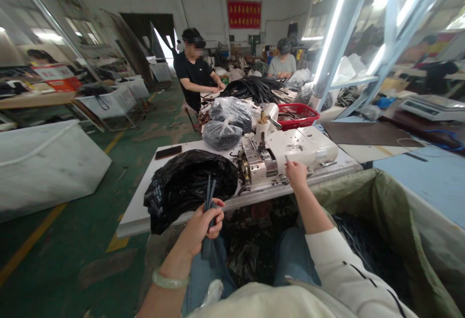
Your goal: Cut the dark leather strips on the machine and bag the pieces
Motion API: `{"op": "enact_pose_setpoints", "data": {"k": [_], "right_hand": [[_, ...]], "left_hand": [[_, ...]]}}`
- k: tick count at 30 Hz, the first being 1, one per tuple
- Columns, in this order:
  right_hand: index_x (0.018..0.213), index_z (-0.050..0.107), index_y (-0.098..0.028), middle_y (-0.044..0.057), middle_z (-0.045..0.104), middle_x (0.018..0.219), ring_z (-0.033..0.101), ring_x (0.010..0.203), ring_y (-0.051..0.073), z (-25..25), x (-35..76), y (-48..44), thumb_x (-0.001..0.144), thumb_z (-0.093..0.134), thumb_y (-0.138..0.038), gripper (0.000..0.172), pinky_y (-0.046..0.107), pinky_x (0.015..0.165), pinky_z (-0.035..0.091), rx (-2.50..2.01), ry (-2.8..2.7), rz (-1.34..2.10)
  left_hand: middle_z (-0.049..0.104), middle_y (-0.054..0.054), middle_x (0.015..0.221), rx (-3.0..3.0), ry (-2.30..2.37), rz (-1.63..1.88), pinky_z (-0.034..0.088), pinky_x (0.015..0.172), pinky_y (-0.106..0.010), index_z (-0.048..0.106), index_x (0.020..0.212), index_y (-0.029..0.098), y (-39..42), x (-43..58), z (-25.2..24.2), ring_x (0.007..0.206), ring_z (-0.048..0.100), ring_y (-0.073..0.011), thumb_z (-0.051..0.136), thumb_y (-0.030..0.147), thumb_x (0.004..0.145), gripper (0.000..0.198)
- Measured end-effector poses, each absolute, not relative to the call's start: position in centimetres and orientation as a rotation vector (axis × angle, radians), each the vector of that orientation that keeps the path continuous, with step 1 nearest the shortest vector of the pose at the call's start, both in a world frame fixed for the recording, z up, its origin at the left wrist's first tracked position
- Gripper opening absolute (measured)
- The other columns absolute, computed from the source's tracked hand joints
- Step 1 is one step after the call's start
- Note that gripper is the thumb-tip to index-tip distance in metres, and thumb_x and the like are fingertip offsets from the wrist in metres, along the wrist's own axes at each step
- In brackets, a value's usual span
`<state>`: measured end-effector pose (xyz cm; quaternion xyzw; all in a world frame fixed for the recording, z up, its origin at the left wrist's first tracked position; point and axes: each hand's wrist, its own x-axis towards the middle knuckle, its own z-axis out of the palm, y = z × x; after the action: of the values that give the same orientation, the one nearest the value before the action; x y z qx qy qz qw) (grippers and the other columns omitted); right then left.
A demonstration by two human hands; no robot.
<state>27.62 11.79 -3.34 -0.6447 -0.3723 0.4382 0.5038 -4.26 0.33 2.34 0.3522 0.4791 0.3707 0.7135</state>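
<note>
A bundle of thin dark grey strips (209, 197) is gripped in my left hand (207, 223), above my lap. Its upper ends stick up past my fingers, and the lower ends hang down. My right hand (297, 173) is closed in a pinch at the front of the white machine (290, 146). A short, thin grey strip end (286, 159) shows above its fingertips. The machine's metal working head (257, 160) lies to the left of that hand. Left of the machine, an open black plastic bag (192, 177) spreads over the tabletop.
A phone (168, 152) lies at the table's back left. Behind the machine are tied clear bags (223, 129), a red basket (296, 115) and a heap of black strips (254, 87). A green cloth-lined bin (348, 187) stands at my right. Two people work across the table.
</note>
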Motion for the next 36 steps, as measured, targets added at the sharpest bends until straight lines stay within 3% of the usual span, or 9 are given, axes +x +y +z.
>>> {"op": "enact_pose_setpoints", "data": {"k": [4,7,11,14,16,21,27,31,36], "right_hand": [[0.093,0.068,-0.006,0.027,0.066,0.087,0.061,0.089,0.036,-6.7,35.0,2.7,0.084,0.045,-0.036,0.039,0.039,0.065,0.042,-2.236,-0.731,0.263],[0.123,0.056,0.002,0.038,0.054,0.119,0.052,0.109,0.049,-8.4,38.6,-2.0,0.077,0.059,-0.045,0.066,0.052,0.074,0.044,-2.554,-0.496,-0.107],[0.107,0.066,-0.005,0.024,0.067,0.1,0.063,0.092,0.034,-5.4,34.4,-2.0,0.079,0.059,-0.048,0.052,0.041,0.072,0.049,-2.033,-0.783,0.551],[0.116,0.064,-0.018,0.01,0.07,0.103,0.065,0.074,0.018,-2.1,25.9,0.2,0.077,0.065,-0.051,0.051,0.028,0.063,0.051,-1.25,-0.957,1.256],[0.107,0.068,-0.019,0.004,0.072,0.084,0.061,0.057,0.012,-0.9,20.7,1.2,0.073,0.073,-0.047,0.043,0.023,0.051,0.048,-0.968,-1.023,1.492],[0.061,0.062,-0.015,0.001,0.066,0.056,0.058,0.045,0.009,-0.6,16.1,2.0,0.062,0.083,-0.04,0.033,0.017,0.043,0.048,-0.928,-0.705,1.38],[0.061,0.059,-0.015,0.002,0.067,0.056,0.064,0.05,0.009,-0.9,17.0,2.1,0.052,0.09,-0.034,0.037,0.012,0.048,0.053,-0.881,-0.414,1.43],[0.07,0.065,-0.015,0.002,0.069,0.063,0.068,0.059,0.012,-1.2,16.3,1.1,0.061,0.086,-0.034,0.03,0.014,0.053,0.055,-0.847,-0.515,1.402],[0.083,0.072,-0.02,0.004,0.073,0.091,0.07,0.076,0.014,-1.9,17.7,-0.2,0.077,0.075,-0.029,0.012,0.025,0.071,0.059,-0.716,-0.956,1.364]], "left_hand": [[0.042,0.009,0.058,0.747,0.88,0.725,0.012,0.035,-0.014,0.05,0.09,0.02,0.4,-4.0,2.7,0.036,0.025,-0.0008,0.059,0.022,0.075,0.018],[0.039,0.009,0.058,0.731,0.757,0.607,0.012,0.035,-0.013,0.05,0.09,0.021,0.6,-3.4,2.7,0.036,0.024,-0.0009,0.057,0.018,0.075,0.017],[0.035,0.009,0.058,0.708,0.621,0.458,0.011,0.034,-0.013,0.051,0.091,0.021,0.8,-1.3,2.3,0.037,0.021,-0.0014,0.053,0.016,0.075,0.017],[0.037,0.008,0.058,0.71,0.574,0.352,0.012,0.034,-0.012,0.051,0.092,0.02,0.6,0.4,1.9,0.037,0.021,-0.0016,0.053,0.014,0.074,0.019],[0.037,0.009,0.057,0.72,0.589,0.307,0.014,0.034,-0.012,0.05,0.09,0.02,0.4,0.9,1.8,0.036,0.021,-0.0016,0.055,0.015,0.074,0.017],[0.035,0.01,0.057,0.718,0.72,0.484,0.012,0.035,-0.012,0.055,0.093,0.017,0.0,-0.8,1.7,0.036,0.018,-0.0003,0.062,0.027,0.08,0.018],[0.033,0.01,0.054,0.721,0.84,0.787,0.013,0.036,-0.012,0.06,0.086,0.013,-0.3,-2.3,2.3,0.038,0.021,0.0009,0.072,0.044,0.075,0.035],[0.034,0.01,0.05,0.675,0.827,0.772,0.013,0.034,-0.013,0.059,0.074,0.012,0.0,-1.7,2.1,0.035,0.022,0.0007,0.073,0.055,0.07,0.045],[0.035,0.01,0.048,0.665,0.88,0.84,0.013,0.033,-0.013,0.055,0.066,0.013,0.2,-1.3,2.2,0.034,0.023,0.0009,0.079,0.044,0.065,0.039]]}}
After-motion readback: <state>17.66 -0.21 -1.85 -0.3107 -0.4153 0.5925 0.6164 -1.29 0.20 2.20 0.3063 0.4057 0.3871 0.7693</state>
